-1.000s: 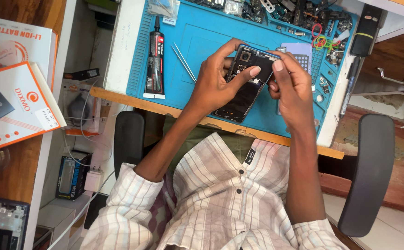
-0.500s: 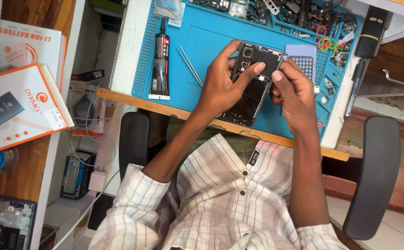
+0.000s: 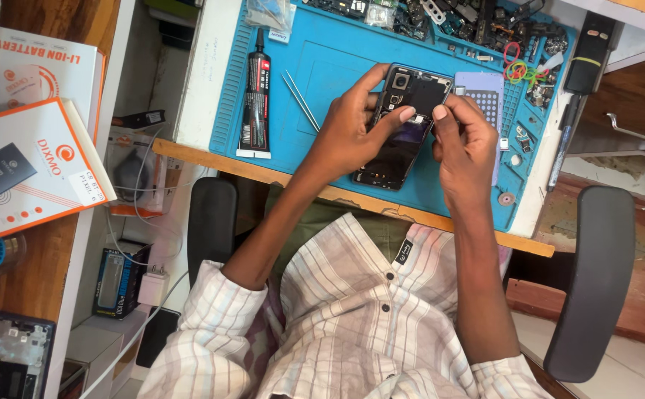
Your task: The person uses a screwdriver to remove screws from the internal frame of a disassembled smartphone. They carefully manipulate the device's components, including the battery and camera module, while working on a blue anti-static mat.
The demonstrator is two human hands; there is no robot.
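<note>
Left hand (image 3: 352, 133): grasped the phone (image 3: 393, 159) from its 9 o'clock side, thumb pressed on the open upper half.
Right hand (image 3: 466, 144): fingertips (image 3: 441, 112) pinched at the phone's 3 o'clock edge, meeting the left thumb; whether a small part sat between them, I could not tell.
Phone: back cover off, held slanted just above the mat (image 3: 322, 66), near the bench (image 3: 263, 174) front edge.
Change: hardly any; both hands kept the same grip over the last second and the phone stayed at the same slant, so the work remained fine fingertip work at that one spot.
Tweezers (image 3: 300, 100): lay on the mat at 9 o'clock of the phone, near the left hand, untouched.
Glue tube (image 3: 256, 96): further out at 9 o'clock.
Purple plate (image 3: 485, 96): at 3 o'clock, partly under the right hand.
Rubber bands (image 3: 518, 70): at 2 o'clock.
Parts pile (image 3: 470, 22): at 12 o'clock along the mat's far edge.
Boxes (image 3: 34, 170): well apart at 9 o'clock.
In the way: nothing crowded the hands.
</note>
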